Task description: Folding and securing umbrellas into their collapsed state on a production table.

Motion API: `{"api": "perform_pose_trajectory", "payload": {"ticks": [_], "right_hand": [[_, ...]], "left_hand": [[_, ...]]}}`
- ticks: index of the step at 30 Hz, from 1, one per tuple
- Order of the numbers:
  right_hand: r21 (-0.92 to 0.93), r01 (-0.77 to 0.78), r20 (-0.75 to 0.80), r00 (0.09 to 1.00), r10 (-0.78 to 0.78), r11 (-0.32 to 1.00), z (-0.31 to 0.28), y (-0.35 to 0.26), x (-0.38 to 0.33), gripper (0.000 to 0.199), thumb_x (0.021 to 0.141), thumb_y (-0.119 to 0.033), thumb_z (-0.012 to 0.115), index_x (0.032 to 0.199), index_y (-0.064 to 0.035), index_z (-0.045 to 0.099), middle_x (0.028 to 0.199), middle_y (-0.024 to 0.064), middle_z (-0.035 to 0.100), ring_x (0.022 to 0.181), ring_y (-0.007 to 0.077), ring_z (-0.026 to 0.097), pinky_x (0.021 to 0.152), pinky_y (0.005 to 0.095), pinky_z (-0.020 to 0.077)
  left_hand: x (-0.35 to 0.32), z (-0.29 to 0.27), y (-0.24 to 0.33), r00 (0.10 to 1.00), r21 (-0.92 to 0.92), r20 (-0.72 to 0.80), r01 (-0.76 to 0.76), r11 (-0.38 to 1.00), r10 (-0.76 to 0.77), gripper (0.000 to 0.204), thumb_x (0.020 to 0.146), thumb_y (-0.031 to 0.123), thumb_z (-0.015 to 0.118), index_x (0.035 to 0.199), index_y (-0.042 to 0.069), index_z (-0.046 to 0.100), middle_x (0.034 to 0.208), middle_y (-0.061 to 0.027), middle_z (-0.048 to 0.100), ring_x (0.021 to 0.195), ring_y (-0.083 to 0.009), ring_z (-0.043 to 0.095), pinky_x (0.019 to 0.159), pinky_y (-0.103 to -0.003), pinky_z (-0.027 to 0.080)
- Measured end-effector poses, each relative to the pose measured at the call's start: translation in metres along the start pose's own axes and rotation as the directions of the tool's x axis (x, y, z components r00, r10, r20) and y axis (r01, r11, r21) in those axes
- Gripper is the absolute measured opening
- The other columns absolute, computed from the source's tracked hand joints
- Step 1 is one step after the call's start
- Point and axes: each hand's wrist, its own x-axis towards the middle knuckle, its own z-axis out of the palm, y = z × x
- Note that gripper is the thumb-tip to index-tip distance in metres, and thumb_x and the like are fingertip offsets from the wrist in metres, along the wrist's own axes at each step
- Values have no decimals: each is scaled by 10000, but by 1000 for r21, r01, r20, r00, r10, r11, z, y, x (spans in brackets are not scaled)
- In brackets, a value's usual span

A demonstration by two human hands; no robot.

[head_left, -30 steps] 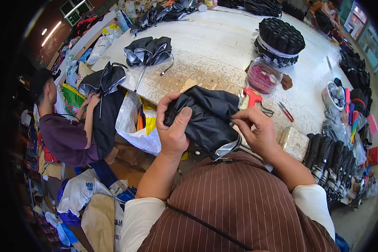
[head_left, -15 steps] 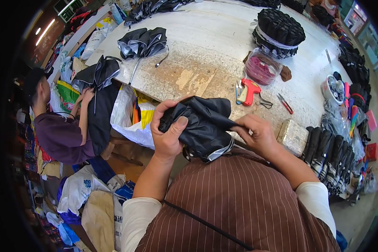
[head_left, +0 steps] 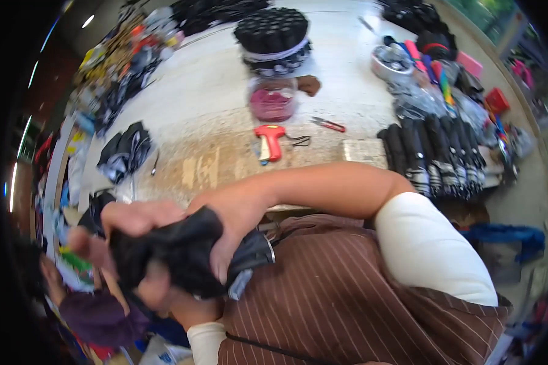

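Observation:
A folded black umbrella (head_left: 186, 243) with a silvery lining is bunched up in front of my apron, toward the left. My left hand (head_left: 155, 286) grips it from below, its thumb against the cloth and its fingers smeared by motion. Reaching across my body, my right hand (head_left: 228, 213) is wrapped over the top of the same bundle, thumb pressed on the near side. The far fingers blur, and the umbrella's shaft and handle are hidden.
On the worktable (head_left: 323, 61) stand a banded umbrella bundle (head_left: 273, 42) and a tub (head_left: 273, 100) of pink stuff. Nearby lie a red tag gun (head_left: 270, 141), snips (head_left: 330, 125), a pale block (head_left: 364, 152) and folded umbrellas (head_left: 432, 152). A co-worker (head_left: 97, 316) is at lower left.
My view has swung round to the right. The umbrella has shifted left, and my right hand has come from its right edge across to clasp over its top.

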Motion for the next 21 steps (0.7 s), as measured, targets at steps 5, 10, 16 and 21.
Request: {"api": "perform_pose_trajectory", "payload": {"ticks": [5, 10, 16, 21], "right_hand": [[206, -9, 119, 993, -16, 979, -5, -1, -6, 396, 595, -165, 841, 854, -1, 590, 824, 55, 647, 696, 131, 539, 686, 263, 473], [-67, 48, -134, 989, -56, 997, 5, 9, -17, 351, 628, -164, 792, 872, -7, 596, 819, 64, 644, 701, 138, 560, 687, 255, 465], [159, -225, -77, 968, 240, 961, 0, 15, -23, 426, 638, -207, 779, 969, -13, 593, 889, 75, 661, 749, 162, 598, 756, 268, 481], [-77, -175, -34, 984, 173, 982, -1, 11, -30, 325, 683, -250, 714, 894, -32, 595, 765, 74, 648, 649, 172, 575, 625, 285, 461]], "left_hand": [[7, -4, 10, 961, 79, 268, -91, 993, 67, 728, 725, 62, 583, 1361, 229, 270, 991, -119, 511, 683, -226, 554, 653, -344, 482], [2, 1, -20, 981, 132, -192, -9, 991, 34, 699, 743, -24, 505, 1368, 162, 250, 1031, -128, 526, 684, -207, 558, 685, -331, 483], [-11, -40, -25, 962, 348, -248, 199, 916, -115, 674, 764, -69, 481, 1373, 128, 270, 1058, -124, 522, 746, -185, 579, 713, -292, 492], [-14, -33, -30, 962, 246, -185, 242, 939, -199, 661, 789, -69, 520, 1376, 117, 279, 1090, -130, 518, 834, -190, 588, 774, -277, 484]]}}
